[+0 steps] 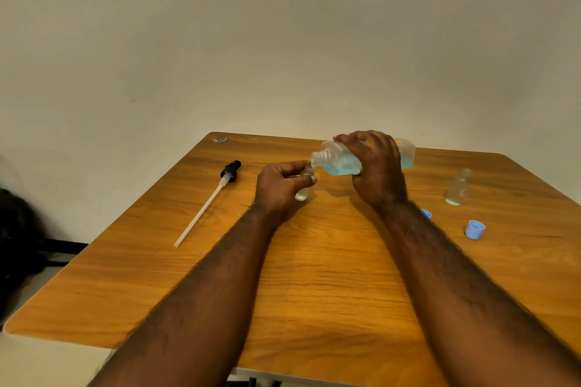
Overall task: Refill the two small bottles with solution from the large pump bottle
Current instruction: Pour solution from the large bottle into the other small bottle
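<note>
My right hand (375, 166) grips the large clear bottle (341, 159), tipped on its side with blue solution pooled along its lower wall and its open threaded neck pointing left. My left hand (279, 187) holds a small clear bottle (304, 188) tilted, its mouth right under the large bottle's neck. A second small bottle (458, 187) stands open and upright at the right, a little pale liquid in its bottom. The black pump head with its long white tube (209, 206) lies on the table to the left.
Two blue caps lie on the wooden table (314, 276): one (474, 229) at the right, another (426, 214) half hidden behind my right forearm. A small wrapper (220, 139) rests at the far left corner. A dark bag (15, 239) sits on the floor left.
</note>
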